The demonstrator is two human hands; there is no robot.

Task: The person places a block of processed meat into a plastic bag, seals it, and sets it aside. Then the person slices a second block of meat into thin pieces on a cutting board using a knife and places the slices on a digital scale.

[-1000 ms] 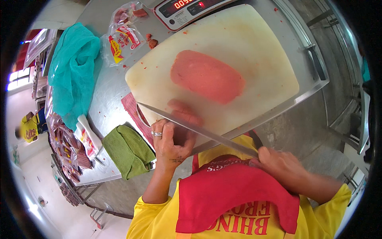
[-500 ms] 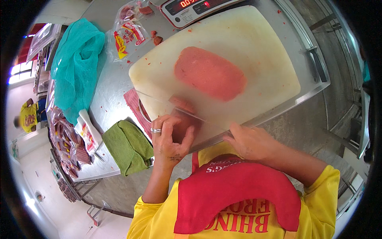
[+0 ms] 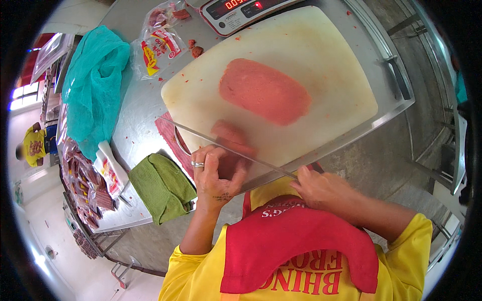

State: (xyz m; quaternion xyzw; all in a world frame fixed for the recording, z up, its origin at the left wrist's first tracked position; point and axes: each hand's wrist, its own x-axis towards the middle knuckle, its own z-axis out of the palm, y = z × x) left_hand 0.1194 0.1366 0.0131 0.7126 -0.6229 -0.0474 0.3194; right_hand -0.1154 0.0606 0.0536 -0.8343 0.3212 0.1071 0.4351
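On the off-white plastic board (image 3: pixel 336 65): left hand (image 3: pixel 213 183) clamps pink meat block (image 3: pixel 227 132), right hand (image 3: pixel 324 188) grips long steel knife (image 3: pixel 261 163); I'd keep strokes long.

Long thin knife (image 3: pixel 226 146), blade slanting across reddish meat piece (image 3: pixel 228 131), tip toward left; whether edge is inside, I cannot tell. Meat piece rounded, partly hidden, on near side of whitish cutting board (image 3: pixel 326 55).

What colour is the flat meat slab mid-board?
The meat slab is pinkish red, seen best in the head view.
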